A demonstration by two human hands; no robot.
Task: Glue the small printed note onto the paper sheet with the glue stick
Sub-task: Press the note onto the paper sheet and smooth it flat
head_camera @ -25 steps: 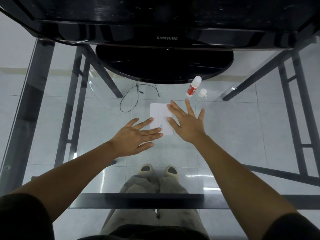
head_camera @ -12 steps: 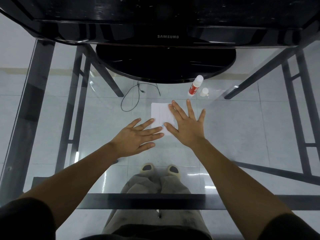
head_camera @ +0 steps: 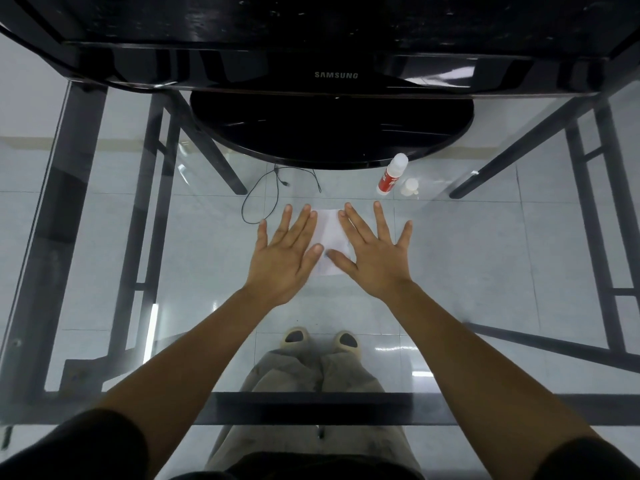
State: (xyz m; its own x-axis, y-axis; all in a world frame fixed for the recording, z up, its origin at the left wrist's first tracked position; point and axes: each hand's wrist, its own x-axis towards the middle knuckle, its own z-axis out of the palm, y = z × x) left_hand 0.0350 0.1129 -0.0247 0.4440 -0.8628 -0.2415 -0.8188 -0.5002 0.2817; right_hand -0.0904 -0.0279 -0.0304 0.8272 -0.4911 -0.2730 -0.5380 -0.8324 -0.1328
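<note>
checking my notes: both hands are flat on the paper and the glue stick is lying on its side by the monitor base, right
Not quite. In the head view the glue stick stands upright by the monitor base, with its cap off beside it. The left hand and right hand do lie flat on the paper.

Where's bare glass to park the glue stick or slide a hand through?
Free: the glass right of the right hand, out to the table's right leg; the glass left of the left hand; the strip nearer the person. Crowded: behind the paper sheet, where the cable, glue stick, its cap and the monitor base sit.
</note>
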